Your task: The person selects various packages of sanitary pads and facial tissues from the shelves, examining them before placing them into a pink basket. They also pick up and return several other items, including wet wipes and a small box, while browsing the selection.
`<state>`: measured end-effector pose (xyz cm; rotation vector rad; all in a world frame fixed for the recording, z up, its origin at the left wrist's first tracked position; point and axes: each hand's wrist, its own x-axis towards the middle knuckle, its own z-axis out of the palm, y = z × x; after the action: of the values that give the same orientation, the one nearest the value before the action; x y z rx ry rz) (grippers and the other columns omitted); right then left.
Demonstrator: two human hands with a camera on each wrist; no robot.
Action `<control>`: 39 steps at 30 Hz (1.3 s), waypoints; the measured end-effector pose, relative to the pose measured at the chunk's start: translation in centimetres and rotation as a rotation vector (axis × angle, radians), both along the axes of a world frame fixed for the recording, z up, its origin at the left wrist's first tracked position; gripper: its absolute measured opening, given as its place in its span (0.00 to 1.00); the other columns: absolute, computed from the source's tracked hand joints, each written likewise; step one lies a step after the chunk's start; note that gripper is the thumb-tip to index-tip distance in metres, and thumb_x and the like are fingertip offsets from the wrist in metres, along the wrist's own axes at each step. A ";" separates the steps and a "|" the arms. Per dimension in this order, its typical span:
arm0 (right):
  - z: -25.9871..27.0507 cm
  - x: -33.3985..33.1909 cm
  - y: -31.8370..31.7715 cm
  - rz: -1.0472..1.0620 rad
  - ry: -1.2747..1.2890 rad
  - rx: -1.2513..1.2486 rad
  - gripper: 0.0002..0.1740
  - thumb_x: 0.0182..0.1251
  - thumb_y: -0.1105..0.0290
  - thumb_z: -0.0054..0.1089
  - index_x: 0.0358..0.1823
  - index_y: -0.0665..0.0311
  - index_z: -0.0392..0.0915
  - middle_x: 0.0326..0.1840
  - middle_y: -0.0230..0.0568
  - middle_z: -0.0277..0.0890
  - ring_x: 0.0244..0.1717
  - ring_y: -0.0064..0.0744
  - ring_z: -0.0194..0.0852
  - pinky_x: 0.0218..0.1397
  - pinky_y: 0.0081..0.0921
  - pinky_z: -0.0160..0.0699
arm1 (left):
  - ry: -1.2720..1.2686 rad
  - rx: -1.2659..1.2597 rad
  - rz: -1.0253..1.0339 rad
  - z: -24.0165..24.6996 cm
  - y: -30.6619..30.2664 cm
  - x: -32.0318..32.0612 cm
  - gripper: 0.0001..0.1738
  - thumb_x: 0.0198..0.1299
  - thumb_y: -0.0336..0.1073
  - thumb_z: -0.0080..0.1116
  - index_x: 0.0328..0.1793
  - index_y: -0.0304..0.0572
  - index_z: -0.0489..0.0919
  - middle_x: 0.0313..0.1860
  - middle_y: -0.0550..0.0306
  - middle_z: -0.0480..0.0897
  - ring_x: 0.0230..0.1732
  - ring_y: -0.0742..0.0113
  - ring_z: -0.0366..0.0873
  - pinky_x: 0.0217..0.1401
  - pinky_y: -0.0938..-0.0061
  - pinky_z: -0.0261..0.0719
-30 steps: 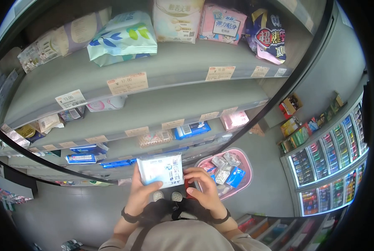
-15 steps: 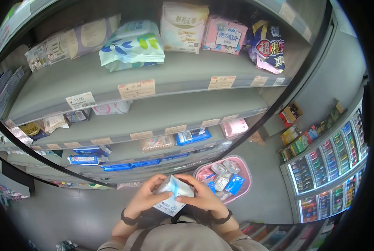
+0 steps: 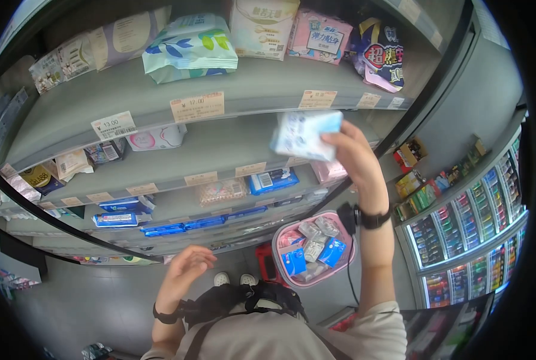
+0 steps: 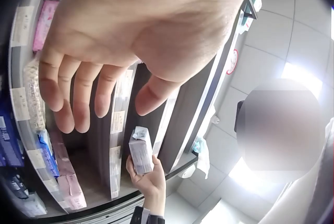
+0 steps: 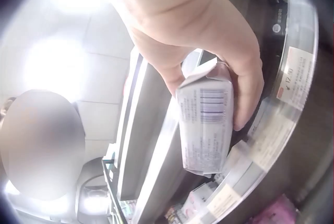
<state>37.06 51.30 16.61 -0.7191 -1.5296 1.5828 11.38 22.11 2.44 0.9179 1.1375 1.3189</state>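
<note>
My right hand holds a white and pale-blue soft pack in front of the second shelf, thumb on one face and fingers behind. In the right wrist view the pack's side shows a barcode, pinched between thumb and fingers. My left hand hangs low before my body, its fingers loosely bent around nothing. The left wrist view shows that hand large in front, with the right hand and the pack beyond it.
A pink basket with several packs stands on the floor, beside a red object. The upper shelf carries a green-leaf pack and other packages. Blue packs lie lower down. A lit drinks display is at the right.
The pack was turned in both hands near my waist; the left hand has let go. My right hand has carried the pack up and right to the second shelf.
</note>
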 end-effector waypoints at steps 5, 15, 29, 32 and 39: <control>1.2 -3.8 5.2 -0.136 -0.478 0.195 0.30 0.49 0.67 0.79 0.54 0.65 0.78 0.51 0.39 0.80 0.49 0.32 0.77 0.48 0.29 0.78 | 0.009 -0.022 0.029 -1.6 -1.2 0.0 0.15 0.65 0.29 0.56 0.58 0.37 0.75 0.50 0.52 0.82 0.50 0.67 0.78 0.56 0.72 0.74; 2.7 -6.1 7.6 -0.175 -0.754 0.528 0.20 0.56 0.70 0.73 0.50 0.63 0.79 0.51 0.38 0.81 0.48 0.34 0.79 0.50 0.32 0.79 | 0.025 -0.039 0.135 -3.0 -3.0 -0.7 0.15 0.64 0.29 0.55 0.57 0.37 0.76 0.48 0.51 0.84 0.47 0.67 0.80 0.50 0.75 0.74; -0.6 2.3 0.7 -0.176 -0.341 0.451 0.16 0.62 0.78 0.63 0.51 0.70 0.76 0.42 0.33 0.79 0.44 0.19 0.77 0.48 0.20 0.77 | 0.079 -0.075 0.180 -2.9 -1.9 -0.2 0.13 0.63 0.32 0.55 0.52 0.36 0.78 0.44 0.53 0.84 0.43 0.69 0.80 0.45 0.76 0.74; -8.9 7.0 -1.6 -0.222 -0.246 0.349 0.13 0.64 0.81 0.54 0.49 0.67 0.77 0.37 0.30 0.78 0.38 0.16 0.74 0.44 0.17 0.75 | 0.112 -0.090 0.190 -3.4 -1.7 -0.2 0.14 0.63 0.35 0.55 0.52 0.35 0.77 0.43 0.52 0.84 0.42 0.68 0.80 0.44 0.75 0.74; -42.1 14.2 -5.1 -0.449 -1.123 -0.041 0.34 0.48 0.64 0.75 0.55 0.73 0.74 0.49 0.61 0.80 0.54 0.55 0.80 0.58 0.40 0.77 | 0.160 -0.130 0.178 -3.6 -1.0 0.4 0.15 0.64 0.37 0.54 0.52 0.35 0.77 0.42 0.52 0.84 0.41 0.67 0.80 0.42 0.75 0.73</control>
<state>51.25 46.21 -25.49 -2.0253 -1.8443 0.8446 11.76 21.08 -1.16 0.8536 1.4394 1.3138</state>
